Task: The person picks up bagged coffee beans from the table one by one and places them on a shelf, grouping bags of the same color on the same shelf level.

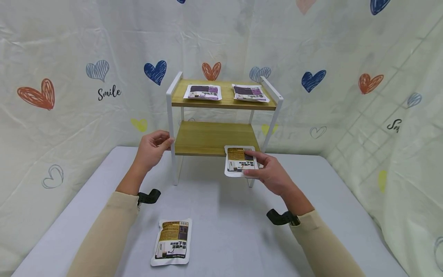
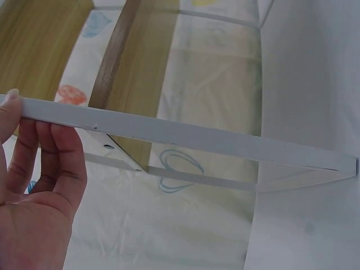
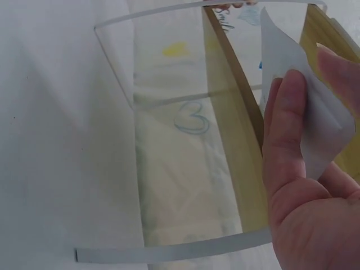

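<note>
A two-tier shelf rack with a white frame and wooden boards [image 1: 214, 136] stands on the table. My left hand [image 1: 151, 149] grips its left front post [image 2: 169, 130], thumb on one side and curled fingers on the other in the left wrist view. In my right hand [image 1: 273, 173] a flat white-edged pouch [image 1: 237, 163] with a brown and white label is pinched by its right side, at the lower board's front edge. The right wrist view shows the pouch's plain side [image 3: 315, 107] between thumb and fingers. A similar pouch [image 1: 172, 242] lies on the table at the front left.
On the upper board [image 1: 226, 100] lie purple-labelled pouches [image 1: 203, 92] at the left and more purple-labelled pouches [image 1: 250, 93] at the right. A white sheet with printed hearts [image 1: 155, 72] hangs behind the white table [image 1: 207, 204].
</note>
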The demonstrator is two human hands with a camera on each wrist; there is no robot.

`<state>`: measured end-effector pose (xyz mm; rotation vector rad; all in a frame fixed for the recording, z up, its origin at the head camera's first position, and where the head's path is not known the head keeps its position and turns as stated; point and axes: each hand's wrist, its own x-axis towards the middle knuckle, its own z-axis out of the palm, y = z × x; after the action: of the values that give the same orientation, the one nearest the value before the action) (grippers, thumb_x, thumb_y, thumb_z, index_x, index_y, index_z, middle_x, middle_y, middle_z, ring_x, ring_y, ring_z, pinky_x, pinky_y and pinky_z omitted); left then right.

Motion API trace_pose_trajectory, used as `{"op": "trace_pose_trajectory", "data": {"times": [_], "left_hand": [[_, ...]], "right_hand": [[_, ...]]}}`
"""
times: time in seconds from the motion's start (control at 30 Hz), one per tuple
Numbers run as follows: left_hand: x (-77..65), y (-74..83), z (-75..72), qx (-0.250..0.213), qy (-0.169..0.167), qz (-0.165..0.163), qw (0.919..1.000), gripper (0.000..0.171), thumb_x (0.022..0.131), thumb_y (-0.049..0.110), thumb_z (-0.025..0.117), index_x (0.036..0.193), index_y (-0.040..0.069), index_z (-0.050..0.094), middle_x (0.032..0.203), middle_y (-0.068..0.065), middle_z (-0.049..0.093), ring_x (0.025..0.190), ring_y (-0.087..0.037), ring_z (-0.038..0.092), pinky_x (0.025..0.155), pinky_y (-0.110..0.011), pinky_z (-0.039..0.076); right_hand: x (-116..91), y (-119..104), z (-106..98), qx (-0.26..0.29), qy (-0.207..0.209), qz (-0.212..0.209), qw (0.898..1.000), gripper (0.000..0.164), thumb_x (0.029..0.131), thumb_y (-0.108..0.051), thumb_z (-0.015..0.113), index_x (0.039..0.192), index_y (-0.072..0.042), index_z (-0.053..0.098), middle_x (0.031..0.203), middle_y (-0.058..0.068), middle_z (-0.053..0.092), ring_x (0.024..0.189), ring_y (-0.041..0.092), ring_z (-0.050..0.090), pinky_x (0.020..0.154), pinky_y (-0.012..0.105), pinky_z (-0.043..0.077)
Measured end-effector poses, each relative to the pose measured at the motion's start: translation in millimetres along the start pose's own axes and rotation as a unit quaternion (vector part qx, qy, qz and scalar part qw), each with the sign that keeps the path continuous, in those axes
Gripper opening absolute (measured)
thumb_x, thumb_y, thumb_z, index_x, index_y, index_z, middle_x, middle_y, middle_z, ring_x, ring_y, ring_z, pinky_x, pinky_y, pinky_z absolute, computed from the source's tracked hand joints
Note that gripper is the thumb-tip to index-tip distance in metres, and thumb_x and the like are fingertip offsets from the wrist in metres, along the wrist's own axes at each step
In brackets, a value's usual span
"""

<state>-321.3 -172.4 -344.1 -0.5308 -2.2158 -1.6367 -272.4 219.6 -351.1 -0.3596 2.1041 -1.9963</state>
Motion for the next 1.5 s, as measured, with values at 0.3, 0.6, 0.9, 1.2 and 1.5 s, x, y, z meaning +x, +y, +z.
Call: {"op": "trace_pose_trajectory", "data": {"times": [0.3,0.6,0.9,1.2,1.5], "left_hand": [[-0.1,-2.1,0.2,-0.006,-0.002,-0.003,1.0,0.029,0.1,0.02,0.068,0.117,-0.003,0.07,0.11,-0.026,0.069,0.09,-0.007,0.069,0.08,-0.017,0.06],[0.6,-4.3,0.9,-0.005,0.001,-0.004,1.0,0.026,0.099,0.02,0.069,0.116,0.001,0.071,0.112,-0.025,0.069,0.091,-0.008,0.07,0.08,-0.018,0.06],[1.1,-6.8,0.7,-0.007,0.0,-0.001,1.0,0.026,0.099,0.02,0.068,0.116,0.0,0.07,0.112,-0.025,0.069,0.091,-0.007,0.07,0.08,-0.018,0.06],[0.7,-5.4,0.3,-0.009,0.0,0.003,1.0,0.025,0.099,0.018,0.068,0.115,-0.001,0.07,0.11,-0.025,0.068,0.09,-0.007,0.07,0.08,-0.018,0.06],[1.2,-3.6,0.3,-0.009,0.001,0.007,0.9999,0.025,0.099,0.02,0.069,0.115,0.0,0.071,0.11,-0.026,0.068,0.089,-0.007,0.07,0.08,-0.019,0.061]], "right_hand": [[-2.9,0.5,-4.3,0.009,-0.05,-0.008,0.999,0.086,0.086,0.01,0.075,0.159,-0.011,0.035,0.158,0.022,0.036,0.119,0.019,0.063,0.09,0.025,0.06],[-4.2,2.4,-2.5,0.0,-0.045,-0.016,0.999,0.09,0.083,0.009,0.079,0.159,-0.014,0.037,0.155,0.02,0.04,0.122,0.021,0.062,0.089,0.027,0.061],[-0.5,5.2,-1.9,-0.015,-0.023,-0.033,0.999,0.087,0.083,0.007,0.079,0.158,-0.012,0.04,0.155,0.02,0.041,0.121,0.023,0.062,0.09,0.027,0.06],[6.1,5.8,-1.8,-0.029,0.02,-0.043,0.998,0.078,0.084,0.007,0.079,0.153,-0.009,0.047,0.153,0.018,0.046,0.12,0.022,0.061,0.088,0.025,0.061],[10.5,3.5,-2.4,-0.065,0.053,-0.042,0.996,0.072,0.084,-0.003,0.083,0.149,-0.013,0.054,0.15,0.015,0.052,0.119,0.024,0.061,0.087,0.023,0.06]]}}
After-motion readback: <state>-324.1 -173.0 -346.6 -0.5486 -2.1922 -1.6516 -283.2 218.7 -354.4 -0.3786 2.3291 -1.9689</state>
